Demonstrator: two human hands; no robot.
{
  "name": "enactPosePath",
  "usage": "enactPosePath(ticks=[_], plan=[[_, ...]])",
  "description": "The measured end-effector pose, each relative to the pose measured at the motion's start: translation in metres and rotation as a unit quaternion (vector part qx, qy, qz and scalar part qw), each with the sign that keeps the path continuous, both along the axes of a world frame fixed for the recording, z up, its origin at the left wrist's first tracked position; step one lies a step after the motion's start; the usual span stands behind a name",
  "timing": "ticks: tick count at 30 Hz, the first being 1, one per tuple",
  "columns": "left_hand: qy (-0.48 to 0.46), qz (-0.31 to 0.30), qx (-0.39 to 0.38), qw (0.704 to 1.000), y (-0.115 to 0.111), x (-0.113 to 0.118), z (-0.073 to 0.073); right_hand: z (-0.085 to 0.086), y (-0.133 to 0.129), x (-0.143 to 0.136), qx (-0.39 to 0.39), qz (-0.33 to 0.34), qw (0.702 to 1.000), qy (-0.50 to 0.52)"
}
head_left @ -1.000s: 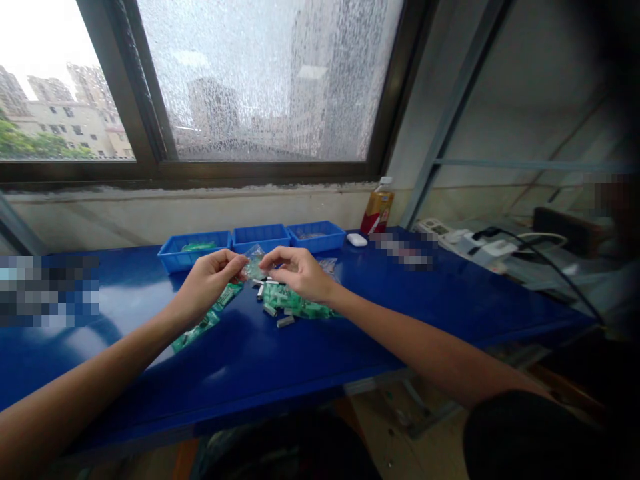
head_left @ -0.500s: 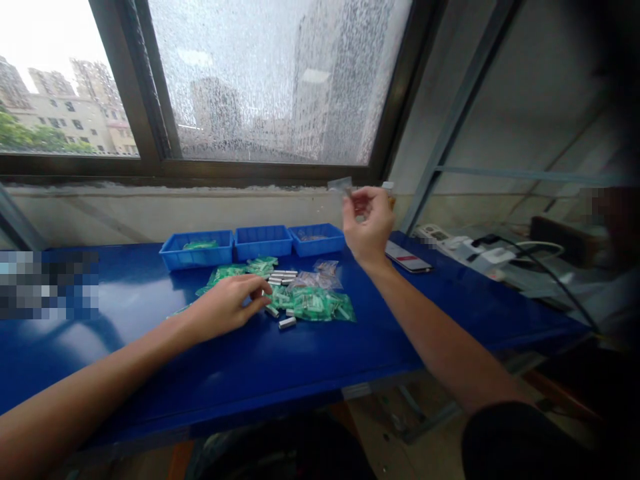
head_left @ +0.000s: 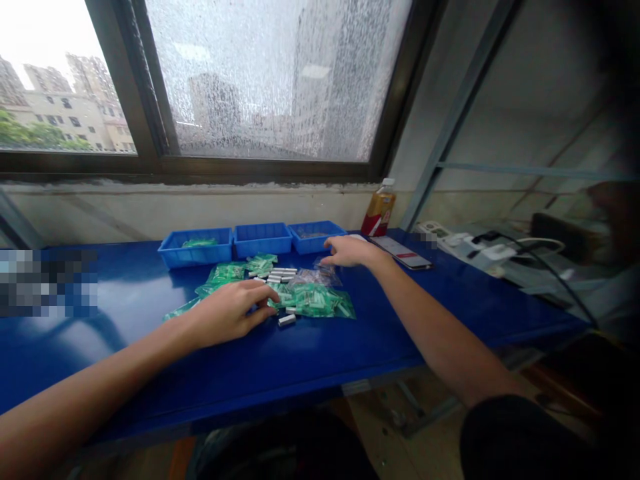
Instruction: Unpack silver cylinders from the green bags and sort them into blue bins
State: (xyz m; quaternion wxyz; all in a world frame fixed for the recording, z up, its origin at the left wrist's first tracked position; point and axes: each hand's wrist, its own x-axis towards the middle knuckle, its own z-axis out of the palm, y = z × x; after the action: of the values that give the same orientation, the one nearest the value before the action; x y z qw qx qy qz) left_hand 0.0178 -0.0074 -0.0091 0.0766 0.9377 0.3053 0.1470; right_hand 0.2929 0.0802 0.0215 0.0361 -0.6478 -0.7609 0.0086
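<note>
My left hand (head_left: 239, 308) rests low over the table, fingers curved and thumb apart from them. Its fingertips are at the left edge of a green plastic bag (head_left: 320, 300) of small parts; whether they touch a piece is hard to see. Just right of the thumb lies a short silvery metal piece (head_left: 287, 321). More metal pieces (head_left: 283, 272) lie in a cluster beyond the fingers. My right hand (head_left: 346, 251) is in front of the right blue tray (head_left: 317, 245), fingers bent and apart, above small clear bags (head_left: 316, 277). No held thing shows in it.
The left blue tray (head_left: 196, 258) contains green bags, and a middle tray (head_left: 263, 249) stands beside it. More green bags (head_left: 225, 273) lie behind my left hand. To the right are a phone (head_left: 407, 255) and a bottle (head_left: 379, 210). White plugs and cables (head_left: 480, 253) lie farther right.
My right hand has come down from in front of the wall to the clear bags; the small clear bag it held up no longer shows in it. The left hand has barely shifted.
</note>
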Motion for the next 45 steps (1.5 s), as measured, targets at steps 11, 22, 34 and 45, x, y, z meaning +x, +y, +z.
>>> enactPosePath(ticks=[11,22,34,45], plan=[[-0.094,0.049,-0.022,0.994,0.002,0.003,0.001,0.001,-0.023,-0.043,0.032,0.161,0.940,0.298],[-0.295,0.112,-0.143,0.938,0.017,-0.005,0.002,-0.014,-0.062,-0.100,-0.039,0.216,0.812,0.541],[-0.320,0.157,-0.139,0.924,0.020,-0.006,-0.001,-0.020,-0.067,-0.106,0.030,0.205,0.857,0.471],[-0.270,0.122,-0.100,0.950,0.014,-0.007,0.003,-0.022,-0.066,-0.105,0.045,0.219,0.858,0.463]])
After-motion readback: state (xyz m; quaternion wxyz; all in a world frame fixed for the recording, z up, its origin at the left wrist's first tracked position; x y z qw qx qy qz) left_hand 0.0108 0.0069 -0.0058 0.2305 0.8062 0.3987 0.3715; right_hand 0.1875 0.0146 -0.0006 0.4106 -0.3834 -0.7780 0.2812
